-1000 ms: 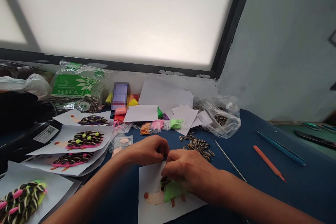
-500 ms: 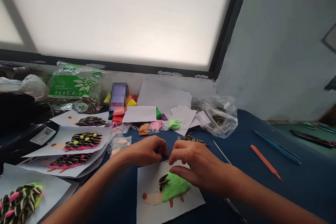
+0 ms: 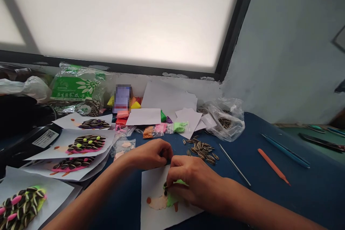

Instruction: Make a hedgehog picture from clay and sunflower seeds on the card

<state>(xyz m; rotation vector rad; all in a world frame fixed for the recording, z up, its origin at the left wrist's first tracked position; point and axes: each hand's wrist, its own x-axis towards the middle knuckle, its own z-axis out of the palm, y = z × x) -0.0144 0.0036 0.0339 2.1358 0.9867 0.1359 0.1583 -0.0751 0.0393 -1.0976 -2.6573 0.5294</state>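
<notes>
A white sheet of paper (image 3: 153, 219) lies in front of me, bearing a hedgehog of soft clay. Its pale snout (image 3: 158, 203) has a brown nose, and its green clay body (image 3: 172, 199) is partly covered by my right hand (image 3: 188, 179). The thumb and fingers of that hand are pinched together over the front of the green clay, at a dark sunflower seed (image 3: 165, 184) that shows beside the fingertips. Curled at the paper's top edge is my left hand (image 3: 155, 153); its fingers are closed, and whatever they may hold is hidden.
Loose sunflower seeds (image 3: 202, 149) lie beyond my right hand. A metal rod (image 3: 234, 164), an orange clay tool (image 3: 273, 166) and a blue pen-like tool (image 3: 285, 151) are to the right. Finished hedgehog pictures (image 3: 86, 143) stack at left. Clay packets (image 3: 160, 128) and a seed bag (image 3: 71, 88) stand behind.
My right hand has moved down and left from above the green clay, closing its fingers at the seeds near the head. The loose seed pile is now uncovered. My left hand stays put.
</notes>
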